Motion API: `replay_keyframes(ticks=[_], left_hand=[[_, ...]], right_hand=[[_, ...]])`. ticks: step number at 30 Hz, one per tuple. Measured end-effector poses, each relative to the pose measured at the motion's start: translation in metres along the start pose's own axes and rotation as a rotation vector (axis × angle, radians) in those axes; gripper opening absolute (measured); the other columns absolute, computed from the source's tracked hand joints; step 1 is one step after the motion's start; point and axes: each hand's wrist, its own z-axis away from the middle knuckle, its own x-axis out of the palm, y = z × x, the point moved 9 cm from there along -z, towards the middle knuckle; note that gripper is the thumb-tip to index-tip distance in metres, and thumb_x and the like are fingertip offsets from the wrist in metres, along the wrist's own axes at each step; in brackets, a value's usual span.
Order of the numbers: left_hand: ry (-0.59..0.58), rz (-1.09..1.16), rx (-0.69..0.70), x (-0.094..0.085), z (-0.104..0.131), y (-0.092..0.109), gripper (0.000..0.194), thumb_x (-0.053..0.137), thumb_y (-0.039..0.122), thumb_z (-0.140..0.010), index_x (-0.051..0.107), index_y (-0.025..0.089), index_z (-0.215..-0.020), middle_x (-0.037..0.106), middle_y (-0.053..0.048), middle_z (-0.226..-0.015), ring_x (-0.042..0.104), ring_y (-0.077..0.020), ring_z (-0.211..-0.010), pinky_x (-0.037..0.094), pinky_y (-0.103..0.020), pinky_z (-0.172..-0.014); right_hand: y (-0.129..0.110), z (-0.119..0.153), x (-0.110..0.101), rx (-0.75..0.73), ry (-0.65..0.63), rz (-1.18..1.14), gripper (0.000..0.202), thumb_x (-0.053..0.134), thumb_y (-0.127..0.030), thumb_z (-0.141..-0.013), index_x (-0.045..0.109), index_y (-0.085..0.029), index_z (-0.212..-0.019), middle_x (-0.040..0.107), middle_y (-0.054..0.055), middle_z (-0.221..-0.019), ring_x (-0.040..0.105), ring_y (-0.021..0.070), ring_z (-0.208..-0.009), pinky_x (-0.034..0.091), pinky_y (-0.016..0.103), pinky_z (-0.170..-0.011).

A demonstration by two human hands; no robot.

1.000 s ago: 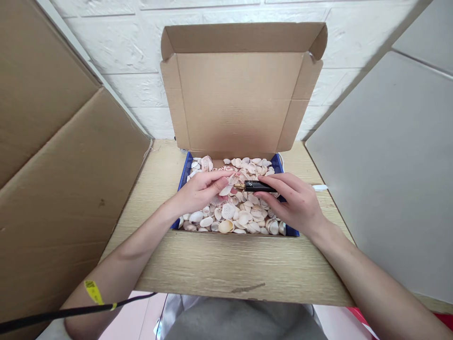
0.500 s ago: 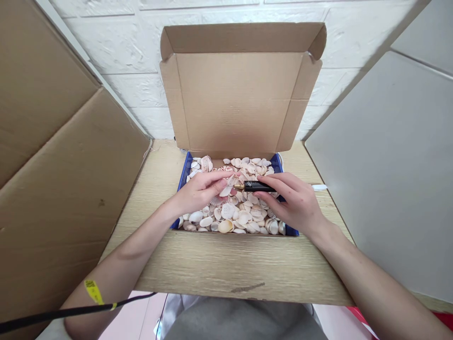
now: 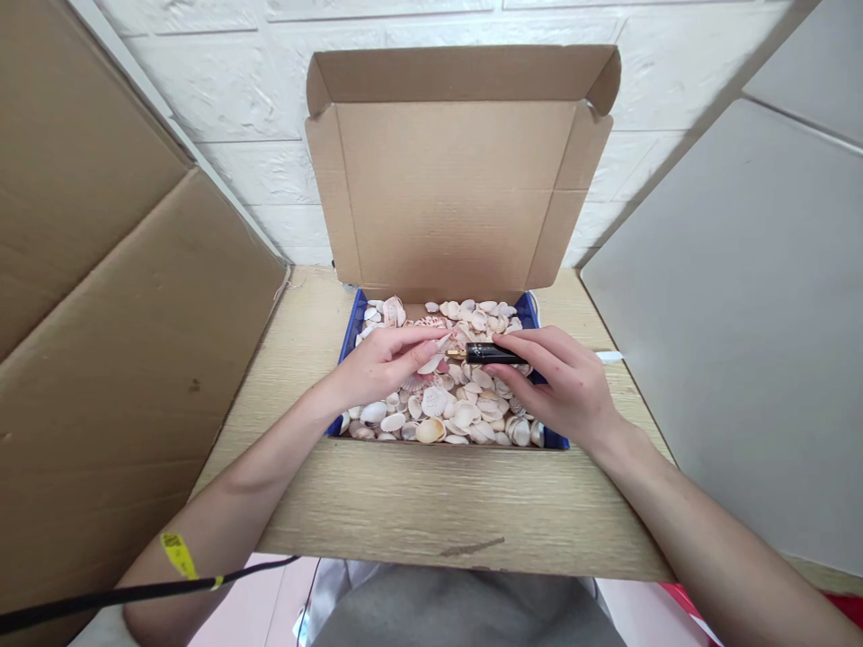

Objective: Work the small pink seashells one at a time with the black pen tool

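Observation:
My left hand (image 3: 381, 361) pinches a pale seashell (image 3: 435, 359) between thumb and fingers above the box. In my right hand (image 3: 563, 382) lies a black mini drill (image 3: 495, 353), held level like a pen. Its brass chuck (image 3: 457, 354) points left and its tip is at the shell; whether the bit is touching or inside it I cannot tell. Beneath both hands, a blue-sided box (image 3: 347, 337) holds many white, cream and pinkish shells. One flat white shell (image 3: 435, 401) with several small holes lies near the middle of the pile.
The box's cardboard lid (image 3: 449, 189) stands raised at the back, before a white brick wall (image 3: 235, 171). A cardboard panel (image 3: 135, 314) rises on the left and a grey panel (image 3: 755, 314) on the right. A black cable (image 3: 135, 593) with yellow tags crosses the lower left.
Almost nothing differs. The mini drill and my right hand have shifted very slightly to the right; my left hand keeps its grip on the shell.

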Motion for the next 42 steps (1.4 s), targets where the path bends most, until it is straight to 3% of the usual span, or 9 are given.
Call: replay_keyframes(ticks=[6, 13, 17, 21, 26, 32, 38, 40, 42], left_hand=[[0.058, -0.114, -0.026, -0.006, 0.001, 0.001, 0.041, 0.055, 0.047, -0.089, 0.068, 0.021, -0.118, 0.071, -0.007, -0.110, 0.071, -0.0150, -0.072, 0.057, -0.022, -0.057], [0.340, -0.146, 0.008, -0.031, 0.001, 0.007, 0.047, 0.058, 0.047, -0.087, 0.062, 0.016, -0.123, 0.071, -0.009, -0.102, 0.066, -0.0140, -0.070, 0.054, -0.022, -0.056], [0.325, -0.280, 0.081, -0.029, 0.000, 0.008, 0.045, 0.058, 0.042, -0.088, 0.059, 0.018, -0.126, 0.069, -0.009, -0.114, 0.068, -0.0182, -0.088, 0.056, -0.027, -0.073], [0.250, -0.474, 0.137, -0.021, -0.001, 0.010, 0.042, 0.056, 0.032, -0.090, 0.058, 0.021, -0.130, 0.065, -0.008, -0.124, 0.066, -0.0157, -0.083, 0.054, -0.030, -0.077], [0.288, -0.635, 0.279, -0.019, 0.001, 0.024, 0.034, 0.054, 0.025, -0.090, 0.065, 0.015, -0.121, 0.064, -0.010, -0.109, 0.062, -0.0161, -0.086, 0.051, -0.028, -0.071], [0.238, -0.735, 0.260, -0.014, -0.002, 0.021, 0.031, 0.053, 0.023, -0.091, 0.068, 0.015, -0.117, 0.069, -0.007, -0.090, 0.061, -0.0170, -0.080, 0.050, -0.033, -0.076], [0.272, -0.804, 0.488, -0.008, 0.007, 0.038, 0.024, 0.054, 0.016, -0.089, 0.072, 0.019, -0.104, 0.063, -0.011, -0.122, 0.059, -0.0214, -0.109, 0.049, -0.039, -0.092], [0.303, -0.803, 0.578, -0.006, 0.012, 0.047, 0.020, 0.056, 0.016, -0.088, 0.073, 0.018, -0.098, 0.064, -0.011, -0.117, 0.059, -0.0211, -0.105, 0.050, -0.037, -0.087], [0.249, -0.800, 0.612, 0.001, 0.014, 0.050, 0.014, 0.059, 0.019, -0.087, 0.073, 0.017, -0.089, 0.068, -0.008, -0.097, 0.061, -0.0180, -0.089, 0.050, -0.034, -0.079]], right_hand=[[-0.002, 0.000, -0.002, -0.015, 0.021, -0.001, 0.031, 0.069, -0.023, -0.083, 0.059, -0.021, -0.113, 0.070, 0.008, -0.093, 0.066, 0.0190, -0.078, 0.057, 0.033, -0.069], [0.007, 0.001, -0.005, 0.084, 0.052, 0.045, 0.029, 0.069, -0.021, -0.082, 0.061, -0.019, -0.109, 0.070, 0.010, -0.095, 0.067, 0.0204, -0.082, 0.057, 0.034, -0.073], [0.008, 0.001, -0.008, 0.109, 0.081, 0.085, 0.025, 0.068, -0.023, -0.083, 0.063, -0.020, -0.108, 0.070, 0.009, -0.092, 0.067, 0.0197, -0.081, 0.058, 0.033, -0.072], [0.007, 0.001, -0.008, 0.099, 0.098, 0.081, 0.025, 0.069, -0.023, -0.082, 0.063, -0.018, -0.106, 0.070, 0.009, -0.091, 0.067, 0.0196, -0.081, 0.058, 0.033, -0.072], [0.009, 0.001, -0.008, 0.113, 0.103, 0.094, 0.025, 0.069, -0.024, -0.083, 0.063, -0.019, -0.106, 0.071, 0.009, -0.091, 0.068, 0.0193, -0.081, 0.058, 0.033, -0.073], [0.010, 0.002, -0.007, 0.124, 0.095, 0.096, 0.023, 0.067, -0.026, -0.084, 0.063, -0.020, -0.106, 0.071, 0.008, -0.091, 0.068, 0.0191, -0.081, 0.058, 0.032, -0.073], [0.011, 0.002, -0.006, 0.123, 0.082, 0.096, 0.024, 0.068, -0.025, -0.083, 0.063, -0.019, -0.106, 0.071, 0.009, -0.091, 0.068, 0.0190, -0.080, 0.057, 0.032, -0.072], [0.011, 0.002, -0.006, 0.126, 0.081, 0.094, 0.024, 0.068, -0.025, -0.084, 0.063, -0.019, -0.106, 0.071, 0.008, -0.090, 0.068, 0.0189, -0.080, 0.057, 0.032, -0.072], [0.011, 0.002, -0.006, 0.126, 0.080, 0.090, 0.024, 0.067, -0.026, -0.084, 0.063, -0.021, -0.107, 0.071, 0.007, -0.090, 0.068, 0.0190, -0.080, 0.057, 0.032, -0.072]])
